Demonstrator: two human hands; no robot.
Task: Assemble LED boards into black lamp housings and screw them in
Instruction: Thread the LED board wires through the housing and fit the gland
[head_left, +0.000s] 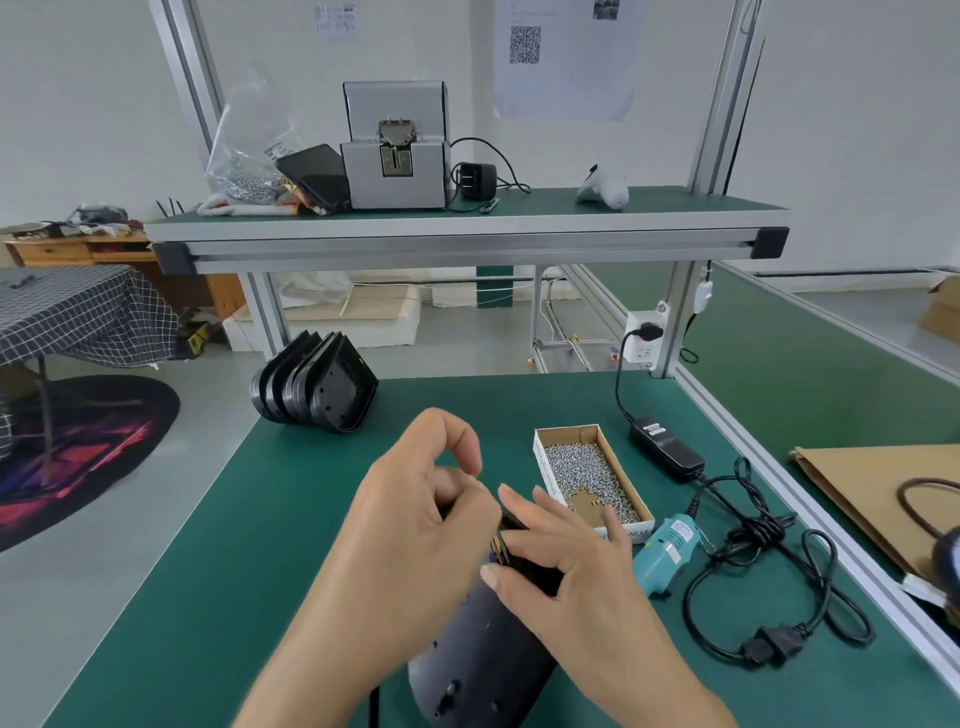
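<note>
- Green bench mat (218, 571) lies bare left of the hands; its left edge drops off to the floor.
- Cardboard box (592, 478) sits right, holding small silver screws (584, 470).
- Black lamp housing (483, 670) lies near centre, long axis running away up-right.
- Left hand (410, 525) curls round its far end; right hand (566, 566) presses there, fingers spread.
- Stacked housings (317, 389) lean at the back-left corner.

Bare green surface (218, 545) open from 7 to 10 o'clock. Stacked black housings (317, 387) block 11 o'clock. Screw box (592, 478) at 1 o'clock; blue screwdriver (667, 551) and tangled black cable (779, 571) crowd 3 o'clock. Shelf (467, 234) overhangs 12 o'clock.
</note>
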